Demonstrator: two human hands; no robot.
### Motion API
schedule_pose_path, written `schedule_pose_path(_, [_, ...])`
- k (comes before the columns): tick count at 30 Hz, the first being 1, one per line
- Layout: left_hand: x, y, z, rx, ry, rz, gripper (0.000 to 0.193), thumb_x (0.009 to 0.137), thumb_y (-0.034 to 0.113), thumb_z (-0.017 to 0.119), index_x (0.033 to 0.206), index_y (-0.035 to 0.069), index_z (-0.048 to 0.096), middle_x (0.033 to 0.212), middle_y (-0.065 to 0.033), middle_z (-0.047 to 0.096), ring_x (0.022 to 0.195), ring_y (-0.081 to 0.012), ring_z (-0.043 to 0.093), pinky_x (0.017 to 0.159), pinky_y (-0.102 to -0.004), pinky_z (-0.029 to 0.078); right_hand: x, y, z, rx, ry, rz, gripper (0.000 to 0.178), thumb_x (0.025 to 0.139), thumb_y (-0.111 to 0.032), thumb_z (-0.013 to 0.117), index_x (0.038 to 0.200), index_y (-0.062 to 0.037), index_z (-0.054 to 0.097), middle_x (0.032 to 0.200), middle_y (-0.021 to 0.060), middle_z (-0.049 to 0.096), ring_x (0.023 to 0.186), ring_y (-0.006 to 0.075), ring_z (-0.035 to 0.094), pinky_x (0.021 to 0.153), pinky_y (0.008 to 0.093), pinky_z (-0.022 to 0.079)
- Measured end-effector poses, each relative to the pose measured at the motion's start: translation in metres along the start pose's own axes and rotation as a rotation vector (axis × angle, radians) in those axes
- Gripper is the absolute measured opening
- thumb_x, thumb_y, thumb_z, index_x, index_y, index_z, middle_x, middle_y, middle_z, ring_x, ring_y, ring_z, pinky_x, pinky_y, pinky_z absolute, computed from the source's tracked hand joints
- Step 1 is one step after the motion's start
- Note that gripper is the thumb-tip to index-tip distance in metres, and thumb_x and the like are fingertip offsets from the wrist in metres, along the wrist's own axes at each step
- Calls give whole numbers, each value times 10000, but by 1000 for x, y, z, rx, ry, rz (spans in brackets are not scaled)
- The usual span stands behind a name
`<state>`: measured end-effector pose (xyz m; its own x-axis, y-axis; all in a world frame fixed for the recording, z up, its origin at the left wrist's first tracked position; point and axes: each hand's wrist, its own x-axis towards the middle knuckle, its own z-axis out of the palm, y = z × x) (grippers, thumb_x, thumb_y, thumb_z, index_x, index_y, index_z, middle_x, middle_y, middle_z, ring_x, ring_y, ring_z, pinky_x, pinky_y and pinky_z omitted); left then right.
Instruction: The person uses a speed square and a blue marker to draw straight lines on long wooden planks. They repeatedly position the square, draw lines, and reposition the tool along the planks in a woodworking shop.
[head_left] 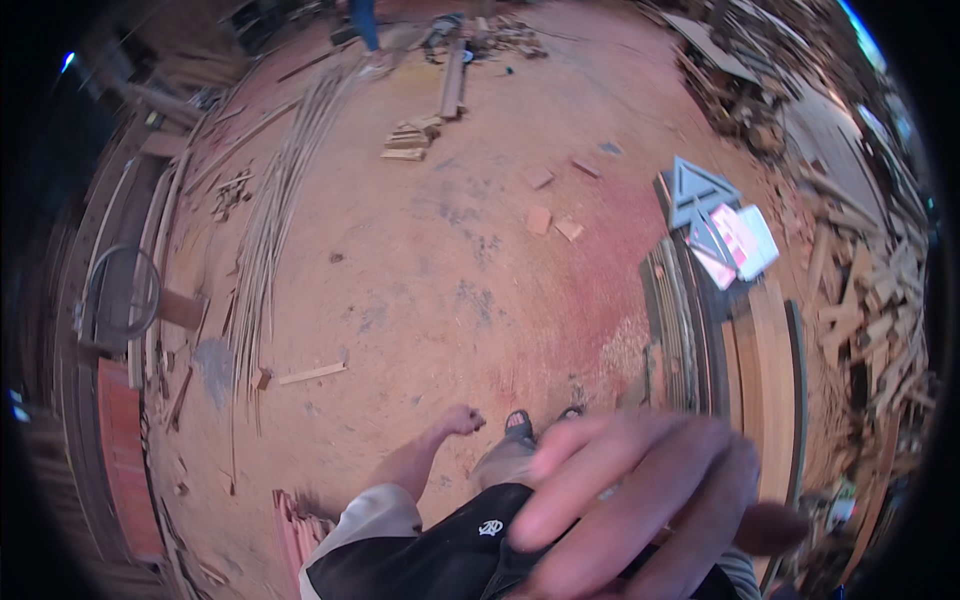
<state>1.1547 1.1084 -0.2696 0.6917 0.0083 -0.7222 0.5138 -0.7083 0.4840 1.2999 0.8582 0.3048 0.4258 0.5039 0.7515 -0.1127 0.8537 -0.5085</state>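
My right hand (640, 490) is raised close to the camera, large and blurred. Its fingers are bent but apart, pointing left, and nothing shows in them. Beyond it, my left hand (460, 420) hangs low over the dusty floor near my sandalled feet. The fingers of that hand are curled in, and I see no thing held there. Right of my feet lies a stack of long wooden boards (762, 350), partly hidden by the right hand.
Dark triangular frames (700, 190) and a pink-and-white box (742, 240) rest on the board stack. Long thin strips (285, 200) lie at left, near a grey ring (122, 290). Scrap wood (875, 290) is heaped at right. A person's blue-clothed leg (364, 25) shows far off.
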Motion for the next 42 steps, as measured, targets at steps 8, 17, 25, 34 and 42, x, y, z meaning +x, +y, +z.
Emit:
schedule_pose_path(8, [12,162,-22,344,-441,544,480,1054,361,652,1437,72,676,1464,-190,671,1399,-348,617,1131,-438,519,-248,-33,12,-827,579,447,581,1083,-434,593,1465,-1,658,1355,210,726,1249,362,699,1049,461,539])
schedule_pose_path(17, [-151,315,215,-71,-1240,664,1620,629,647,1008,1756,126,-32,1753,-311,223,1610,-453,305,1270,-552,360,-527,-11,187,-833,1608,430,880,1105,-645,504,1703,-27,317,1688,254,428,1556,344,442,1250,450,374])
schedule_pose_path(25, [-296,419,422,394,-826,1264,1281,766,346,981,1725,26,193,1694,-307,364,1568,-441,377,1294,-547,333,-670,-78,398,-964,1834,108,1039,1035,-565,693,1743,-31,151,1747,244,329,1622,348,339,1320,494,292])
schedule_pose_path(34, [-283,616,495,972,121,1939,1350,633,356,1030,1676,-30,264,1604,-302,462,1475,-470,475,1237,-554,386,-815,-224,526,-1635,2185,615,1152,860,-522,872,1714,-36,270,1684,214,462,1563,403,428,1315,545,310])
schedule_pose_path(42, [-307,718,612,1362,-324,1711,1300,527,253,1024,1608,-33,359,1447,-296,597,1393,-478,557,1164,-518,489,-966,-401,537,-2222,1964,1202,1170,714,-392,981,1652,-14,393,1681,156,442,1584,356,376,1275,580,303])
